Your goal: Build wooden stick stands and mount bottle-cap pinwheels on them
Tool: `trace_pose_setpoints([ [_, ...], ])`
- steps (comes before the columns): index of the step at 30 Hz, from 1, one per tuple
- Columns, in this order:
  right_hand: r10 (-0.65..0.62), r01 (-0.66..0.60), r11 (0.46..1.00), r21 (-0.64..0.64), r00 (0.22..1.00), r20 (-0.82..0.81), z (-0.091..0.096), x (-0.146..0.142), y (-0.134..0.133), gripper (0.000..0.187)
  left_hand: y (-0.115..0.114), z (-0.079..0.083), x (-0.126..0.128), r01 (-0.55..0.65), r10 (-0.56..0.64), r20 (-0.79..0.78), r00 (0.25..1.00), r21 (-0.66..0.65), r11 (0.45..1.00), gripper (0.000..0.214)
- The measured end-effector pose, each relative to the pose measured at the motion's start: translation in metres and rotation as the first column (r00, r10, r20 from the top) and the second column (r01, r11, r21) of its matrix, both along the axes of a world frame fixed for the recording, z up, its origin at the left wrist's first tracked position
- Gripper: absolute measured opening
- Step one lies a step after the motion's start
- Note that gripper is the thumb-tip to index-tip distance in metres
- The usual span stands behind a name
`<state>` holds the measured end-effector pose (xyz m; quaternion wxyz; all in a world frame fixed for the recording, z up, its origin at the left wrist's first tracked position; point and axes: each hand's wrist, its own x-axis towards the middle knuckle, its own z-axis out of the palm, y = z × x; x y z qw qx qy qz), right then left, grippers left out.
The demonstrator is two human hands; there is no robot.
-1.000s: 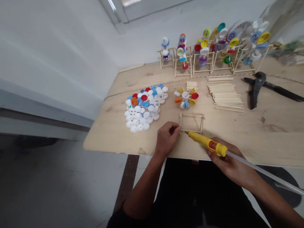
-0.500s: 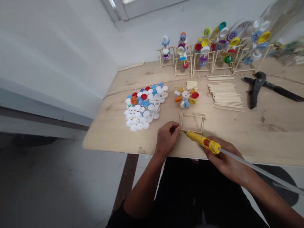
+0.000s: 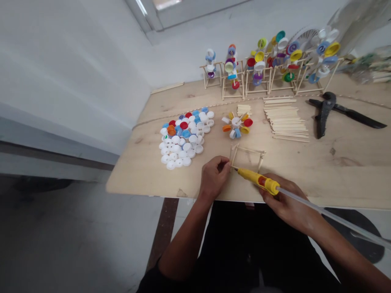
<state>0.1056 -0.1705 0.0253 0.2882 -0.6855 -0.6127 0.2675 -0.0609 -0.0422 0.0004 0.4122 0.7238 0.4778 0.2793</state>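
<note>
My left hand (image 3: 214, 178) pinches the near left corner of a small wooden stick frame (image 3: 248, 151) on the plywood table (image 3: 305, 171). The frame's near side is lifted, so it sits tilted. My right hand (image 3: 287, 205) grips a yellow glue gun (image 3: 255, 180) with a long clear glue stick (image 3: 332, 219) trailing back to the right. The gun's nozzle touches the frame's near left corner, right beside my left fingertips. Just beyond the frame lies a bottle-cap wheel (image 3: 237, 125) on sticks.
A pile of white, blue and red bottle caps (image 3: 185, 137) lies to the left. Loose wooden sticks (image 3: 287, 120) and black pliers (image 3: 326, 110) lie to the right. Several finished cap wheels on stick stands (image 3: 262, 65) line the back wall. The table's near edge is by my wrists.
The glue gun's nozzle has moved left and forward to the frame's near left corner. The frame, flat before, is now tipped up by my left hand.
</note>
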Motion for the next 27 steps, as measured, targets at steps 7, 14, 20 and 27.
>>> trace_pose_setpoints([
  [7, 0.015, -0.014, 0.999, 0.041, 1.000, -0.026, -0.0013, 0.0013, -0.0016, 0.009, -0.0010, 0.0034, 0.0012, -0.008, 0.008, -0.012, 1.000, 0.000, 1.000, 0.013],
  [14, 0.014, -0.013, 0.999, 0.045, 1.000, -0.017, -0.0034, 0.0034, -0.0043, 0.008, -0.0012, 0.0029, 0.0027, 0.013, -0.013, -0.029, 0.999, -0.005, 1.000, 0.013],
  [20, 0.006, -0.005, 0.999, 0.037, 0.999, -0.044, -0.0033, 0.0050, -0.0042, 0.009, 0.0014, 0.0061, 0.0024, 0.045, -0.045, -0.055, 0.997, -0.008, 0.999, 0.014],
  [27, -0.012, 0.014, 1.000, 0.025, 0.997, -0.074, -0.0027, 0.0063, -0.0046, 0.009, 0.0035, 0.0096, 0.0006, 0.092, -0.089, -0.136, 0.987, 0.012, 0.996, 0.016],
])
